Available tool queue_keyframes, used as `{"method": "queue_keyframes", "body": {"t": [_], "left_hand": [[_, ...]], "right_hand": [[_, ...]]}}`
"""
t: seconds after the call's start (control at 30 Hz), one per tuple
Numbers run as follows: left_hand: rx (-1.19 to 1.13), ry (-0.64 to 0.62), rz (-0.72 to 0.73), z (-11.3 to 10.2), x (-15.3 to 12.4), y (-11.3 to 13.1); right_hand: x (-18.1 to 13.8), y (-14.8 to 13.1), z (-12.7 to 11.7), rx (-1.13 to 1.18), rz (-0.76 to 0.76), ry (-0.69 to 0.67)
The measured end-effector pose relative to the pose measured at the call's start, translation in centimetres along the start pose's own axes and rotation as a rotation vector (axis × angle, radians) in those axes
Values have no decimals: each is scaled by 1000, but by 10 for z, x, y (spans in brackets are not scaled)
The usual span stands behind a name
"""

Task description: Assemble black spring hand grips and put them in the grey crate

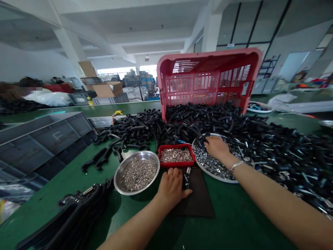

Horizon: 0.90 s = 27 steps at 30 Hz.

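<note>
My left hand (170,184) rests on a dark flat mat (201,199), fingers curled and thumb out to the right. It is closed on a small black part (186,182) with a silvery metal cylinder at its upper end. My right hand (217,149) reaches over a white round tray (223,180) of small shiny metal pieces. Its fingertips close on a black plastic part (201,141) at the tray's left rim; part of that grip is hidden. Between the hands stands a red box (177,165) of small metal pins.
A steel bowl (121,189) of tiny metal pieces stands left. Black handles (140,128) heap up at the back, spilling from a tipped red crate (208,55). More black parts (293,163) pile right. Stacked handles (78,211) lie front left, beside a grey bin (52,139).
</note>
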<state>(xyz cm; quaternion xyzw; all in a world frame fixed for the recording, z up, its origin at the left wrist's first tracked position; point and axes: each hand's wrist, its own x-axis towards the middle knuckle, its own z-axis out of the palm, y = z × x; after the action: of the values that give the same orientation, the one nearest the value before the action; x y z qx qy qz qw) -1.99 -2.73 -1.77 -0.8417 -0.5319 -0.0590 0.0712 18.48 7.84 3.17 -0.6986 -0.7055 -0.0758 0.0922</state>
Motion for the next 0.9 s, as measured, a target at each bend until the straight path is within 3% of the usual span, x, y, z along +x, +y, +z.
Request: {"method": "queue_keyframes", "body": {"t": [0.2,0.47,0.63,0.9], "left_hand": [[-191,-2,205,13,-5,-16],[-269,-8,179,14,-4,-18],[-302,-1,187,19,-2,-20],[-358,75,132,19,-5,-18]], "right_hand": [[18,-24,13,36,-107,-39],[39,-53,16,-18,-157,-217],[17,-55,6,-28,-219,-206],[-9,-82,10,-11,-302,-162]]}}
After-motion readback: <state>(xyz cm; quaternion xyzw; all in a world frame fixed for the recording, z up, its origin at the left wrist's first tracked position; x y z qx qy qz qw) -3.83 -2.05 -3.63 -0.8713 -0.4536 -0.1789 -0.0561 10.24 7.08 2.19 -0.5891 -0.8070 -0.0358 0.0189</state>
